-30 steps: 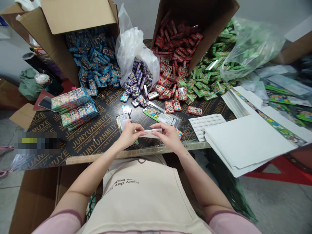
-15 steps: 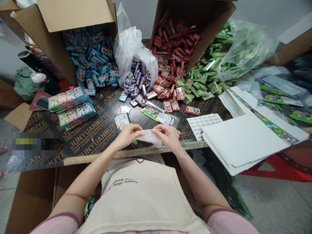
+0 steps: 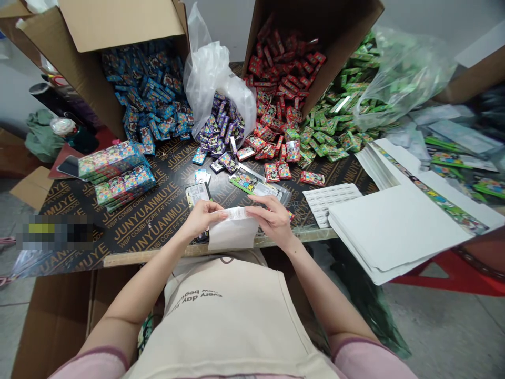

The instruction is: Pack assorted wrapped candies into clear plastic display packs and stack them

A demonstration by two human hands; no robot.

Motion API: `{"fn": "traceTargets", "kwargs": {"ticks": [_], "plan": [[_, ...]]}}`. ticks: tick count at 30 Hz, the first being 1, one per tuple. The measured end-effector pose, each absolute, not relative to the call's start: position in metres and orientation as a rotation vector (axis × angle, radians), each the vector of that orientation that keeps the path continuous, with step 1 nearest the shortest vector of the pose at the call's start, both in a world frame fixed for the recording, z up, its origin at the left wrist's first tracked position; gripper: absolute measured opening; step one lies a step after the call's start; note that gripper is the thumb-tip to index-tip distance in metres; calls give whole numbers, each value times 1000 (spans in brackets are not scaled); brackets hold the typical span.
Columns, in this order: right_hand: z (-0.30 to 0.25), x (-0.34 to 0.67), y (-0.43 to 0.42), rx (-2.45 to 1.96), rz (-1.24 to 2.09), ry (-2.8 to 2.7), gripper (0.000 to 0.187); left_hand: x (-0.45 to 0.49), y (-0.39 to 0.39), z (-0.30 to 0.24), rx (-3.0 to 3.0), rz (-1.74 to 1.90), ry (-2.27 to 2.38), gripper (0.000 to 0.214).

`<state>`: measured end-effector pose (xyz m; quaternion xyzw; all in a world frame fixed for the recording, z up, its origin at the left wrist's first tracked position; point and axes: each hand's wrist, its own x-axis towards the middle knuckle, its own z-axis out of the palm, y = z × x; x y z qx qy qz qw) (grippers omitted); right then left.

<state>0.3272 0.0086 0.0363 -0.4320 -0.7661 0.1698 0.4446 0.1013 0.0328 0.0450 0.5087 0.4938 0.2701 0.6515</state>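
At the near table edge [image 3: 158, 256], the left hand [image 3: 203, 218] and right hand [image 3: 272, 221] pinch the top corners of a white card [image 3: 232, 234] — its lower edge hides the table rim, and its print is too small to read. The red packets [image 3: 284, 79] lie far behind.

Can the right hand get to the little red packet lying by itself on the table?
Probably yes. The right hand is busy pinching the white bag, but the lone red packet lies just beyond it on open table, with nothing between.
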Motion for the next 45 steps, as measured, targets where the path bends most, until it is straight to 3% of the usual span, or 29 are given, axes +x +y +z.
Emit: {"fn": "traceTargets", "kwargs": {"ticks": [5, 9, 16, 19, 21, 23, 25, 29, 34, 39, 45], "plan": [[42, 323, 9, -1133, 533, -1698, 15, 104, 31, 45, 1219, 620, 1169, 29], [40, 315, 13, -1154, 606, -1920, 40, 108, 31, 47, 1289, 619, 1143, 27], [34, 307, 9, -968, 338, -1969, 21, 109, 31, 43, 1211, 637, 1138, 30], [30, 323, 9, -1076, 355, -1759, 22, 111, 35, 34, 1162, 636, 1183, 32], [19, 343, 11, -1302, 317, -1633, 46, 112, 38, 25, 1149, 638, 1240, 33], [1, 369, 11, -1567, 270, -1643, 82, 113, 43, 15, 1170, 656, 1264, 32], [-22, 392, 8, -1803, 278, -1727, 97, 118, 50, 4, 1226, 685, 1236, 30], [-49, 420, -6, -1947, 279, -1726, 90, 136, 67, -16, 1452, 638, 1274, 22], [-30, 404, -2, -1725, 78, -1481, 90, 177, 81, -39, 1661, 500, 1448, 12], [-43, 361, 14, -1698, 207, -1746, 78, 200, 70, -37, 1880, 488, 1559, 5], [-56, 357, 16, -1726, 153, -1742, 84, 115, 89, -12, 2134, 716, 1908, 43]]}}
